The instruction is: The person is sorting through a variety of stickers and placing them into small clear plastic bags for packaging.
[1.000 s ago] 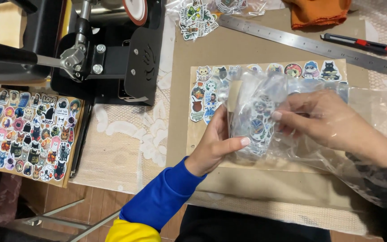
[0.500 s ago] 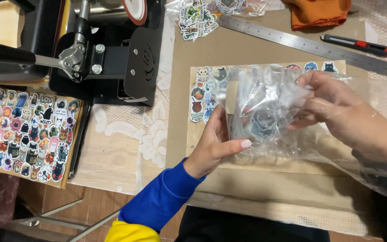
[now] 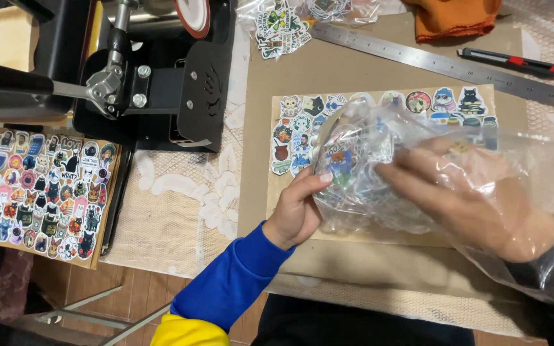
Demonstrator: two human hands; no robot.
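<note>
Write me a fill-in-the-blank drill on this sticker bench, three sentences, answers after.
1. The right hand is inside a clear ____ bag of stickers.
2. The left hand wears a ____ sleeve.
3. The steel ruler lies beside a red and black ____.

Answers: plastic; blue; utility knife

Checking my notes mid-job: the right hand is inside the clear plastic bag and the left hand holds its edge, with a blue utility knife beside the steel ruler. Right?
Not quite: the utility knife is black and red, not blue, as the head view shows. The rest stands.
</note>
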